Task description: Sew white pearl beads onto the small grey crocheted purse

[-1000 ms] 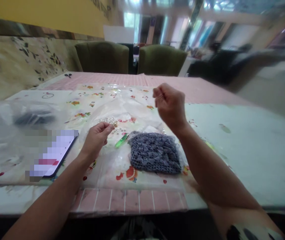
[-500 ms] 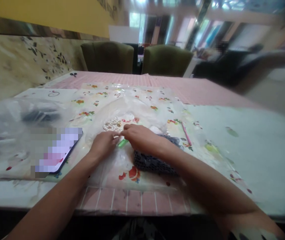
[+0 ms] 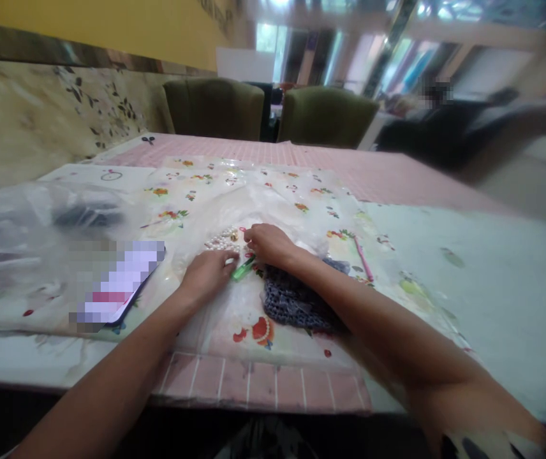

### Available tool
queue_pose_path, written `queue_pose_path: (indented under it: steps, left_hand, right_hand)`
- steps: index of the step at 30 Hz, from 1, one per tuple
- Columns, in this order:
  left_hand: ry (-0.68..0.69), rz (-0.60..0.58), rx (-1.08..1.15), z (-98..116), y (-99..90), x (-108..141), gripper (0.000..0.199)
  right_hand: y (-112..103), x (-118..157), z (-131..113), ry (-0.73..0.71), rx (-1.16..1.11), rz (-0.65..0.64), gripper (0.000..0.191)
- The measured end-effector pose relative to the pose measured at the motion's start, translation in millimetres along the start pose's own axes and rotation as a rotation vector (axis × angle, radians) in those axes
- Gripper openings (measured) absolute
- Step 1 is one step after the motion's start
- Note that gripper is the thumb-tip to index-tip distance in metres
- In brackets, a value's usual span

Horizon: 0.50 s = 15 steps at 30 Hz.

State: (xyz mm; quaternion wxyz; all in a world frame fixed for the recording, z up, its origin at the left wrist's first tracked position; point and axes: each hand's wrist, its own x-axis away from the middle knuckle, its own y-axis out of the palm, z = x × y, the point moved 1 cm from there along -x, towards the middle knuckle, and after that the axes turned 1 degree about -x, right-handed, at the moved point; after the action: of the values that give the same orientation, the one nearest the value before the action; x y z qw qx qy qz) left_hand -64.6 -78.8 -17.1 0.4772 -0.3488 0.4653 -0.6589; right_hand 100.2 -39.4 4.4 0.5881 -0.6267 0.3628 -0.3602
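Note:
My left hand (image 3: pixel 208 271) rests low over the cloth, thumb and fingers slightly apart. Its fingertips lie beside a string of white pearl beads (image 3: pixel 218 243) with a gold-coloured piece (image 3: pixel 233 236) on it. Just right of my left thumb is a bright green slim tool (image 3: pixel 244 268). My right hand (image 3: pixel 270 245) has its fingertips closed together, with a small pinkish-red bit showing near them; what they hold is too small to make out. Beneath my right forearm lies a dark grey-blue crocheted piece (image 3: pixel 289 303), partly hidden by the arm.
A pink crochet hook or pen-like stick (image 3: pixel 363 258) lies to the right. On the left are a phone (image 3: pixel 124 280) and a clear plastic bag (image 3: pixel 24 223) with dark contents. Small black scissors (image 3: pixel 148 139) lie at the far left corner. Two green chairs (image 3: pixel 328 118) stand behind the table.
My hands, whose fingertips were together, have parted. The right hand has moved slightly up and right, uncovering more of the green tool. The whole view has shifted a little.

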Motion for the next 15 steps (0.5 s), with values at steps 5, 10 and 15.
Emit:
queue_pose_path:
  steps: [5, 10, 15]
  left_hand:
    - [-0.004, -0.003, -0.015, -1.0, 0.0, 0.4, 0.036]
    - [0.005, -0.008, -0.015, -0.8, -0.7, 0.4, 0.037]
    - [-0.013, -0.021, 0.014, -0.8, -0.4, 0.2, 0.037]
  right_hand:
    - [13.2, -16.3, 6.5, 0.028, -0.112, -0.014, 0.019]
    - [21.5, -15.7, 17.6, 0.062, -0.242, 0.044, 0.016]
    - [22.7, -9.5, 28.2, 0.138, -0.821, 0.119, 0.019]
